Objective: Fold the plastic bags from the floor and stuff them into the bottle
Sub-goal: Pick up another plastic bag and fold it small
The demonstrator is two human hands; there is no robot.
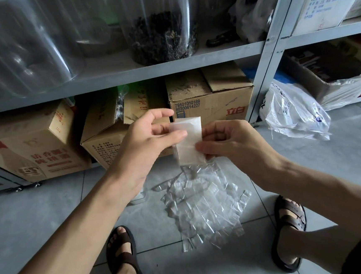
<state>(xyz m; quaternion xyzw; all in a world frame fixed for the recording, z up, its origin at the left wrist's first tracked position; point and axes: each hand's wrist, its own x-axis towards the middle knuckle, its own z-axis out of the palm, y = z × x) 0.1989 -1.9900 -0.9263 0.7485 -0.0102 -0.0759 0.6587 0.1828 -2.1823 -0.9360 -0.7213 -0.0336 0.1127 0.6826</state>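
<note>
Above the grey tiled floor point(40, 214), in front of a grey metal shelf rack point(262, 64), both hands hold up one small folded rectangle of translucent white plastic bag point(188, 145). The left hand point(151, 137) pinches its upper left edge between thumb and fingers, with the forefinger lifted free. The right hand point(225, 141) pinches the lower right edge with curled fingers. Directly below, between the sandalled feet, lies a loose heap of crinkled clear plastic bags point(203, 204), not yet folded. The bottle is not plainly in view: a scrap of something clear point(138, 198) peeks out beside the left forearm, but I cannot tell whether that is it

The main risk, as I judge it, is the fold springing open. Film this thin is slick and holds a crease poorly, so if either pinch loosens, the packet is likely to unfurl. One hand must let go to fetch the bottle, and that is the moment it could happen. Air trapped in the layers would puff the packet up, and a packet left this wide may jam at a narrow neck. If it slips, it would drop onto the heap and be hard to tell from the rest
</note>
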